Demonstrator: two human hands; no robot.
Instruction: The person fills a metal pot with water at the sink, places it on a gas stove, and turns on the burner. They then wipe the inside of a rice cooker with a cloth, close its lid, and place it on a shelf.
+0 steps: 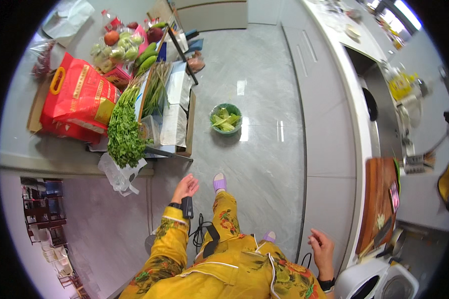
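Note:
My left hand (186, 187) hangs in front of me with nothing in it, its fingers loosely bent and a little apart. It is nearest to a leafy bunch of green herbs (125, 130) and a crumpled plastic bag (118, 175) at the rack's front end. My right hand (321, 249) hangs by the grey cabinet fronts, also bare, with its fingers half curled. On the floor ahead stands a green basin (215, 129) holding pale green vegetable pieces (226, 120). Both hands are apart from it.
At left, a rack (164, 150) holds vegetables beside a red bag with a yellow handle (78, 99). Along the right runs a counter with a sink (389, 112), a wooden cutting board (374, 194) and a knife (382, 231). A black cable (199, 233) hangs near my left leg.

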